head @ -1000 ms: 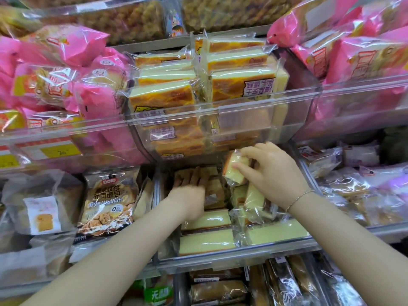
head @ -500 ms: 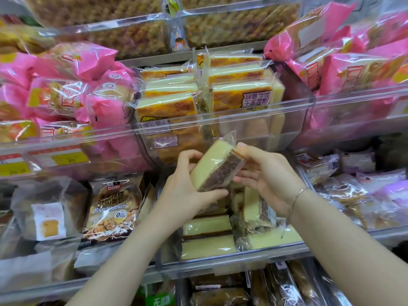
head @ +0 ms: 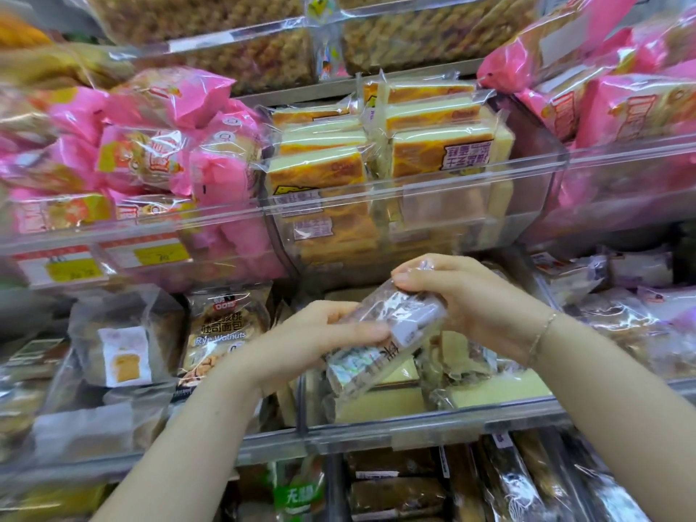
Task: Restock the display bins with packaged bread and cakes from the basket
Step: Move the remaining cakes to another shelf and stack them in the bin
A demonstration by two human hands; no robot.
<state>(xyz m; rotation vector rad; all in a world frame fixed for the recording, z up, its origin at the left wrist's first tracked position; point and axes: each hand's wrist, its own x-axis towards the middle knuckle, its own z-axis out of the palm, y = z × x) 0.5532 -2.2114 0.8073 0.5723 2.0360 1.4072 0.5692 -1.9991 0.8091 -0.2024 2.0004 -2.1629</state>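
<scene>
Both hands hold one clear-wrapped cake slice (head: 380, 339) in front of the middle display bin (head: 433, 427). My left hand (head: 312, 339) grips its lower left side, thumb on top. From above, my right hand (head: 463, 295) pinches its upper end; a thin bracelet circles that wrist. The package is tilted, its printed label facing me. Below it, pale yellow cake slices (head: 497, 389) lie in the bin. The basket is out of view.
Above is a clear bin of orange-topped cake packs (head: 327, 171), flanked by pink bread bags (head: 158, 152). A rye walnut bread bag (head: 222, 333) and a white-labelled loaf (head: 126, 356) fill the left bin. Dark cakes (head: 395, 491) lie on the shelf below.
My right hand lifted a cake slice out of the middle bin. My left hand joined it. Together they have turned the package so its label side now faces me.
</scene>
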